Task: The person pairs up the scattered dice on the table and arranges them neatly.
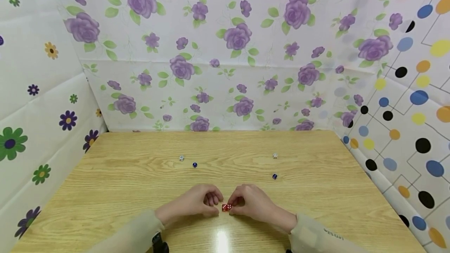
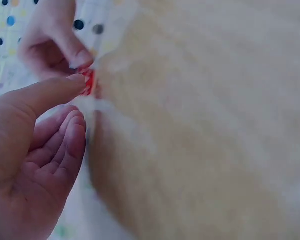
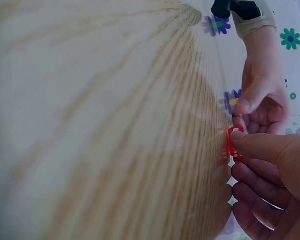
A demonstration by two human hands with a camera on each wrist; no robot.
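Observation:
Two red dice sit side by side on the wooden table, the left red die (image 1: pixel 224 207) against the right red die (image 1: pixel 229 207). My right hand (image 1: pixel 254 203) pinches the right one between thumb and fingers; in the right wrist view its thumb (image 3: pixel 262 146) covers part of the red. Just left of the pair, my left hand (image 1: pixel 197 201) curves loosely with a gap between thumb and fingers and holds nothing. From the left wrist, the left thumb (image 2: pixel 50 94) overlaps the red dice (image 2: pixel 89 82).
Farther back on the table (image 1: pixel 140 190) lie a white die (image 1: pixel 181 158) and a blue die (image 1: pixel 195 165) on the left. Another white die (image 1: pixel 275 156) and blue die (image 1: pixel 275 176) lie on the right. Patterned cloth (image 1: pixel 218 65) hangs behind and at both sides.

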